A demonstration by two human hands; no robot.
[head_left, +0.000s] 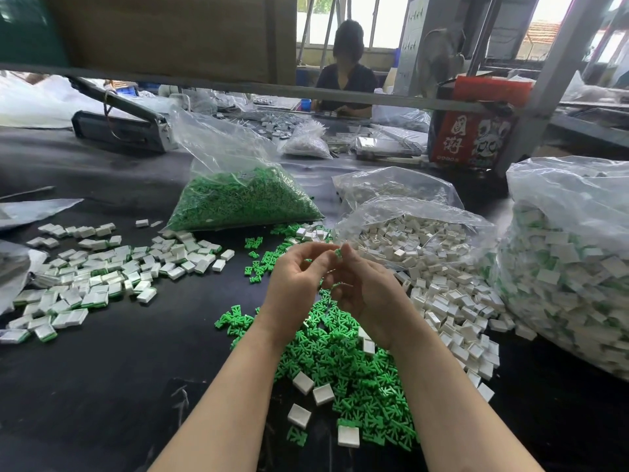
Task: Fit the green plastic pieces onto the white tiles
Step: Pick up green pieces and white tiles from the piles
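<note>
Lying nearest, below both wrists: four loose white tiles (302, 382) scattered along the near edge of the heap of green plastic pieces (354, 366) on the black tabletop (102, 386). Spreading under and behind both palms, that same green heap.

Hovering above the heap, palms turned inward and almost touching: left hand (295, 284) with fingers curled, tips meeting the right hand's at the top; whether anything is gripped inside the left fingers cannot be told. Right hand (357, 287) pinching a small green piece (338, 252) between thumb and fingertip, remaining fingers loosely bent, something small and pale showing at the lower fingers, too blurred to identify.

Sitting well out to the left of the left fingers: a spread of finished tiles (95, 277), white tops with green edges. Spilling just right of the right fingers: a drift of plain white tiles pouring from an open clear bag of white tiles (418, 233). Bulging farther right: a large clear bag (571, 267) packed with white-and-green tiles.

Resting beyond the fingertips: a clear bag of green pieces (245, 199). Standing farther back: a red carton (476, 131), and a seated person (347, 83) working at the far side.
</note>
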